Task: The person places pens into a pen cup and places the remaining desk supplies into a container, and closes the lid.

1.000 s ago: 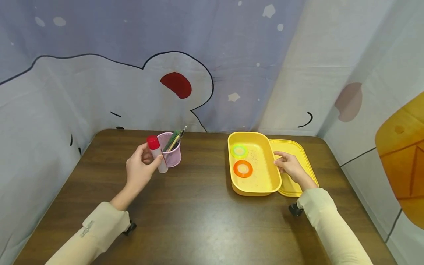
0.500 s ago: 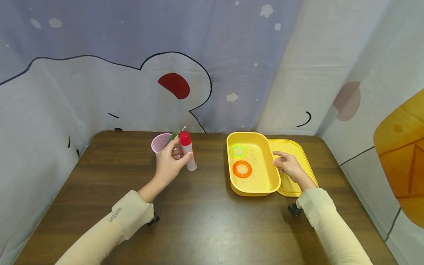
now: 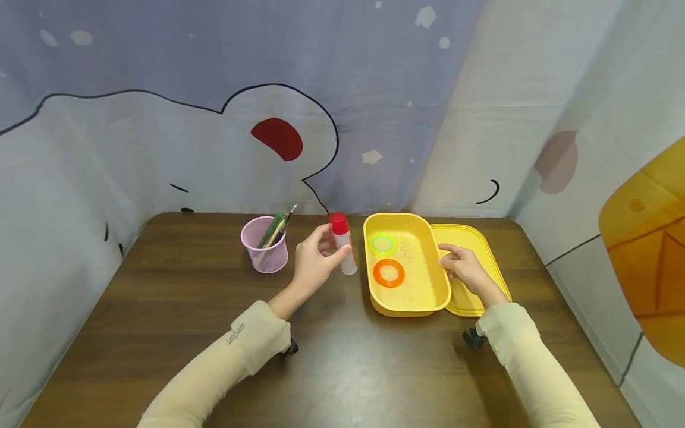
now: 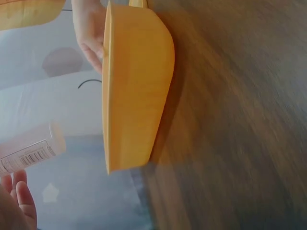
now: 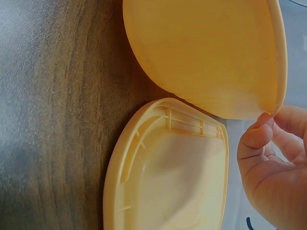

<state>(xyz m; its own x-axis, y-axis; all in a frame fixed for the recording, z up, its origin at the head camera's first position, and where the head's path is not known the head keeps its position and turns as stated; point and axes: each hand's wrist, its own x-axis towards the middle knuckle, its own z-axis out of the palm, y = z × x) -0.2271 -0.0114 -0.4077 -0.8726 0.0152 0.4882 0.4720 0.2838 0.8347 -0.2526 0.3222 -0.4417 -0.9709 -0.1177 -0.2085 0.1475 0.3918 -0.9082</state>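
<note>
My left hand (image 3: 313,261) grips a glue stick (image 3: 345,249) with a red cap and a pale barrel, held upright just left of the yellow plastic box (image 3: 409,309). In the left wrist view, the barrel's lower end with a barcode label (image 4: 36,152) shows above table height beside the box. My right hand (image 3: 467,270) pinches the box's right rim between thumb and fingers, plain in the right wrist view, where the hand (image 5: 273,167) is at the rim. Inside the box lie a green tape roll (image 3: 383,236) and an orange tape roll (image 3: 389,263), both ring-shaped.
A yellow lid (image 3: 484,255) lies on the table to the right, partly under the box's edge in the head view. At the back left stands a pink mesh pen cup (image 3: 267,260) with several pens and pencils (image 3: 278,229). A printed curtain (image 3: 214,154) hangs behind the brown table (image 3: 160,309).
My left hand has carried the glue stick rightward, from in front of the pen cup to beside the yellow box. My right hand stays on the box rim.
</note>
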